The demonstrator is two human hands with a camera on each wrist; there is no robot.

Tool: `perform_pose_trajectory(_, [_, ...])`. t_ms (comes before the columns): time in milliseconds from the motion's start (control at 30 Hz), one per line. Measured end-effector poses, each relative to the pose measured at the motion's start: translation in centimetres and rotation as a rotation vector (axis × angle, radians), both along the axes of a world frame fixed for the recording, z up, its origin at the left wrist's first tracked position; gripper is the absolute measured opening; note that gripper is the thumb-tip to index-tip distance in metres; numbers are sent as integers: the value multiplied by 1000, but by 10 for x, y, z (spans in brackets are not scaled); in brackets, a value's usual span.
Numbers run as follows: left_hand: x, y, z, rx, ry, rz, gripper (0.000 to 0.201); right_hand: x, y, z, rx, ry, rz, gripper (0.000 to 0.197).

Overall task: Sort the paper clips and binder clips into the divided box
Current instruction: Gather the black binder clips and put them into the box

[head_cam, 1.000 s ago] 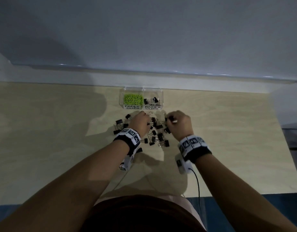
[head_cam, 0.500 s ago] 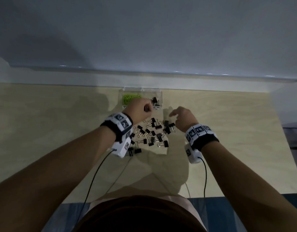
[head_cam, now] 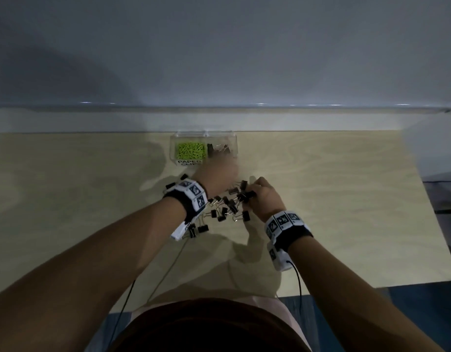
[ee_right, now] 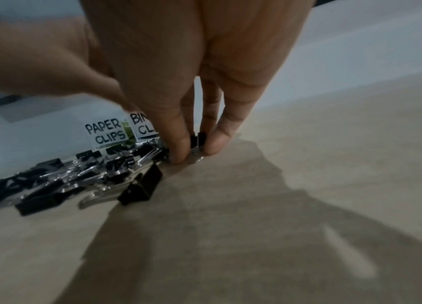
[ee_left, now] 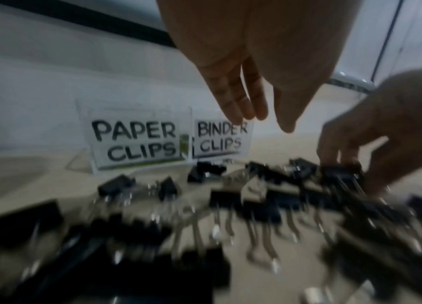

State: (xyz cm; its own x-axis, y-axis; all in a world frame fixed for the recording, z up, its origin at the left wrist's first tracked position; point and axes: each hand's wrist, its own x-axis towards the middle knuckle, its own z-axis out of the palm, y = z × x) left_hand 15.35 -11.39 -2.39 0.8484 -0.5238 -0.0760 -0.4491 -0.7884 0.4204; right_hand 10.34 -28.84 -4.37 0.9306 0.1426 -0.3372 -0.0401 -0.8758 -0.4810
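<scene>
The clear divided box point(head_cam: 172, 148) stands at the table's back edge, with green paper clips point(head_cam: 190, 151) in its left compartment and a few black binder clips point(head_cam: 220, 148) in its right one. Its labels read PAPER CLIPS point(ee_left: 134, 142) and BINDER CLIPS point(ee_left: 220, 137). A pile of black binder clips point(head_cam: 225, 207) lies in front of the box. My left hand point(ee_left: 266, 123) hovers blurred between box and pile, fingers straight and empty. At the pile's right edge, my right hand point(ee_right: 195, 152) pinches a binder clip point(ee_right: 197, 138) between its fingertips point(ee_right: 178, 148).
The light wooden table point(head_cam: 333, 199) ends at a pale wall ledge point(head_cam: 295, 120) just behind the box. More binder clips point(head_cam: 197, 228) lie under my left wrist. Thin cables point(head_cam: 166, 275) trail from both wrist cameras toward my body.
My left hand carried a clip up to the box's binder compartment and has drawn back empty. My right hand rose open, then came down on the pile and pinched a clip.
</scene>
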Motion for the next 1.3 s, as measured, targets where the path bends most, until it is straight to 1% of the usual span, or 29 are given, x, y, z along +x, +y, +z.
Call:
perform_pose_trajectory(67, [-14,1,-14,79,106,-22,31,-2,0,-1,31,4,-20,27])
perform_pose_trajectory(133, [-20,0,-24,102,176,40,41,-3,-1,-1,31,19,-20,24])
perform_pose_trajectory(200, [-23,-4,-27,86,186,107,42,-4,-1,-1,23,20,-13,22])
perform_pose_trajectory(333, [-24,-15,-28,60,233,154,36,-4,1,-1,-20,-3,11,24])
perform_pose_trajectory(433, [-23,-19,-28,52,264,149,27,-5,4,0,-69,-5,53,29])
perform_pose_trajectory(567, [-21,-15,-26,52,262,148,14,-5,5,-1,-126,10,66,36])
perform_pose_trajectory(667, [-21,-8,-23,27,287,165,3,-5,3,-2,-144,21,80,29])
perform_pose_trajectory(767, [-21,1,-23,23,331,173,6,-4,-1,-2,-129,37,72,22])
perform_pose_trajectory(867, [-22,9,-24,51,340,188,21,-2,-5,-1,-122,61,55,15])
perform_pose_trajectory(933, [-22,11,-24,56,347,196,26,0,-8,0,-129,78,62,10])
perform_pose_trajectory(1067, [-25,9,-22,124,329,171,16,3,-10,3,-133,112,93,8])
perform_pose_trajectory(1167, [-25,9,-19,151,315,161,15,5,-8,5,-134,92,127,10])
perform_pose_trajectory(1233, [-25,9,-16,149,298,145,13,5,-6,5,-146,75,163,11])
perform_pose_trajectory(1300, [-25,10,-9,109,268,144,10,5,-3,5,-149,64,187,11])
